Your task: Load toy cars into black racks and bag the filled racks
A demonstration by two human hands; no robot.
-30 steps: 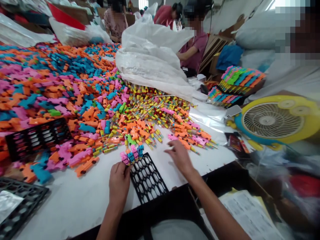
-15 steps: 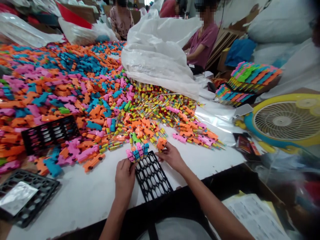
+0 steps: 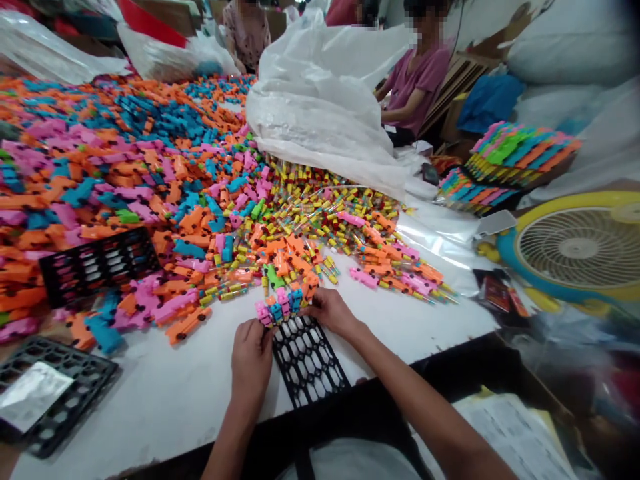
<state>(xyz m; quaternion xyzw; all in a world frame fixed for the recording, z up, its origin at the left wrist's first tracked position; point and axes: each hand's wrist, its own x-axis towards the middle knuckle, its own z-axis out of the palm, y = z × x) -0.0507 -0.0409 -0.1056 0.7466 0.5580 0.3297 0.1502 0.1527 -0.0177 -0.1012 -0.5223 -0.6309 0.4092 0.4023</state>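
Observation:
My left hand is closed on the far left corner of a black grid tray lying on the white table. Along the tray's far edge stand several small pink and blue toy cars in a row. My right hand pinches an orange toy car at the right end of that row. Its fingertips partly hide how the car meets the tray. Most of the tray's slots, on the side towards me, hold nothing.
Heaped toy cars cover the left and back. Yellow-capped sticks lie beyond the tray, beside a big plastic bag. Another black tray is at left, a fan at right. Co-workers sit behind.
My right hand has moved left with the orange car, from beside the tray to the end of the row. My left hand stays at the tray's corner. The view has shifted slightly.

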